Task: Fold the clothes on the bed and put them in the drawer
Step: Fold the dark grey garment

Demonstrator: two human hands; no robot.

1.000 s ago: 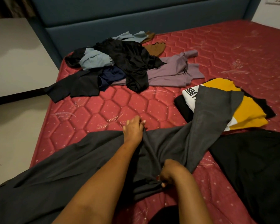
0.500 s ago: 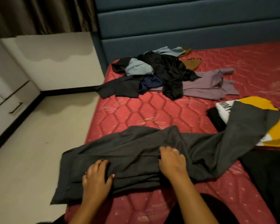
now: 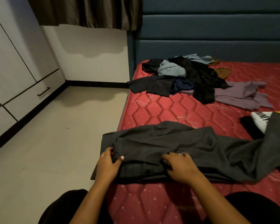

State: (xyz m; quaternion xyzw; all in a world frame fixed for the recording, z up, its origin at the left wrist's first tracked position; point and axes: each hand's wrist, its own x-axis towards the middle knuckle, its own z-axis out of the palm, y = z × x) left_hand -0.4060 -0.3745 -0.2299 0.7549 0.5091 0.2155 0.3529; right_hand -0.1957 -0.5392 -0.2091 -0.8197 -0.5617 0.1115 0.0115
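Mid-fold on grey trousers (image 3: 168,143), lying along near edge of bed (image 3: 152,107). Left hand (image 3: 107,165) pinching a fold at left end, thumb on top, fingers (image 3: 107,151) curled behind cloth. Right hand (image 3: 181,168) bent-fingered, bunching cloth at mid-length, just right of left fingers. 1 long leg running far right of fingers, draped over white-and-yellow garment (image 3: 259,121).

- Risk 1: left end overhangs bed edge under left fingers, so likely slide to floor (image 3: 55,151) if released.
- Risk 2: hauling leg in could drag that garment along.
- Risk 3: bunched layers under right fingers, so crooked fold.

Unfolded pile (image 3: 192,76) well beyond fingers. Drawer (image 3: 31,96) far left, closed.
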